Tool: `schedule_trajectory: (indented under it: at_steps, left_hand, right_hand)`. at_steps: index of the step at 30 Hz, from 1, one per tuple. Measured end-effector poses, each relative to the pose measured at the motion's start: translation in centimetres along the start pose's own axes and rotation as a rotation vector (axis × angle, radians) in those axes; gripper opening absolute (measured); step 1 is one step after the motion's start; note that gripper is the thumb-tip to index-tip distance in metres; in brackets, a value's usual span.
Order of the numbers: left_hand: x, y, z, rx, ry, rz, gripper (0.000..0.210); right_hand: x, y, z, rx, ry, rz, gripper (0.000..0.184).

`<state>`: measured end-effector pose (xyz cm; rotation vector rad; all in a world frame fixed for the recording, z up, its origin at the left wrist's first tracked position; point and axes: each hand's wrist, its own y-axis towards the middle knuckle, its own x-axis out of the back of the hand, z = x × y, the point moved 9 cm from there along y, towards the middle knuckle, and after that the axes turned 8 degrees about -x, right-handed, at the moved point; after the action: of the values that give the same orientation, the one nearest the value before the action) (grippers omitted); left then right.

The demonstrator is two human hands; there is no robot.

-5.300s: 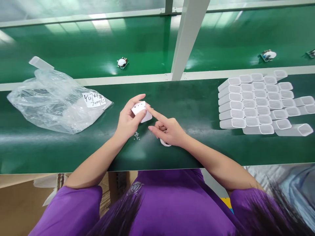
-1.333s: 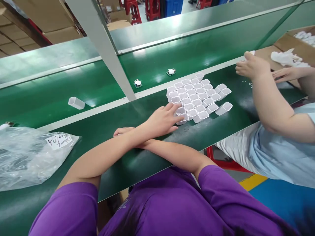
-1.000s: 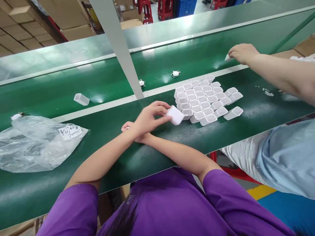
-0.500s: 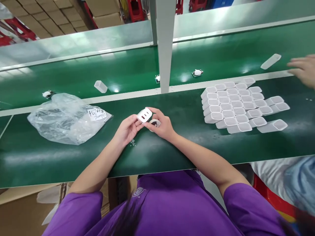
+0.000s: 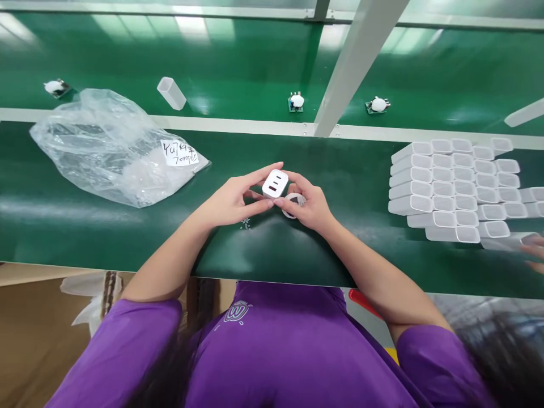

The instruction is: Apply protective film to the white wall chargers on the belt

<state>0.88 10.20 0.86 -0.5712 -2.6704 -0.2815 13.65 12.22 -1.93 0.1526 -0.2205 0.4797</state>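
Note:
Between my two hands is a white charger head (image 5: 275, 182), its end with several dark port slots facing up. My left hand (image 5: 238, 198) grips its left side, thumb at the lower edge and fingers behind. My right hand (image 5: 309, 199) holds the opposite side with thumb and forefinger. Against my right palm sits a white ring-shaped piece (image 5: 293, 205), perhaps a roll of tape; the fingers partly cover it. Small clear bits (image 5: 245, 224) lie on the green bench just below my left hand.
A clear plastic bag (image 5: 97, 153) with a handwritten label lies left. Rows of translucent white sleeves (image 5: 450, 187) stand right, where another person's hand (image 5: 534, 252) reaches in. On the green belt behind are a loose sleeve (image 5: 171, 93) and small circuit boards (image 5: 296, 102). A post (image 5: 357, 65) rises there.
The view has tilted down and shifted. My left hand has closed further round the charger head, its fingers now behind it. The other person's hand has moved from the belt to the sleeves.

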Motion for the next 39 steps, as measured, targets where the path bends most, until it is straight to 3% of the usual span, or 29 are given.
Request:
schedule_trajectory:
  at_steps: [2, 5, 7, 10, 15, 22, 27, 32, 36, 39]
  left_hand:
    - [1.2, -0.1, -0.6, -0.041, 0.085, -0.100, 0.056]
    - [3.5, -0.6, -1.3, -0.082, 0.180, -0.308, 0.050]
    - [4.1, -0.9, -1.6, -0.106, 0.210, -0.364, 0.049]
    - [3.5, -0.8, -1.9, -0.127, 0.255, -0.324, 0.043]
    - [2.3, -0.4, -1.8, -0.119, 0.294, -0.248, 0.040]
    - [2.2, -0.5, -2.3, -0.146, 0.294, -0.266, 0.038]
    - [2.1, -0.6, -2.5, -0.148, 0.304, -0.265, 0.039]
    - [2.1, -0.7, -2.9, -0.177, 0.295, -0.271, 0.038]
    - [2.0, -0.6, -2.8, -0.150, 0.245, -0.269, 0.039]
    - [1.7, -0.5, -2.1, -0.094, 0.168, -0.250, 0.041]
  right_hand:
    - [0.3, 0.2, -0.7, -0.088, 0.099, -0.014, 0.058]
    - [-0.1, 0.1, -2.1, -0.280, 0.238, -0.008, 0.041]
    - [-1.2, -0.3, -1.8, -0.295, 0.164, 0.046, 0.035]
    - [-3.8, -1.1, 0.0, -0.151, -0.217, 0.128, 0.016]
    - [-7.5, -2.2, 0.1, -0.144, -0.773, 0.261, 0.026]
    - [-9.3, -1.9, 1.1, -0.076, -1.063, 0.392, 0.032]
    - [-10.4, -1.9, 1.4, 0.018, -1.119, 0.432, 0.035]
    - [-8.0, -1.9, 0.8, -0.005, -0.947, 0.304, 0.028]
    - [-3.5, -1.6, 1.8, 0.068, -0.569, 0.152, 0.016]
    - [0.7, -1.2, 3.0, 0.127, -0.331, -0.073, 0.011]
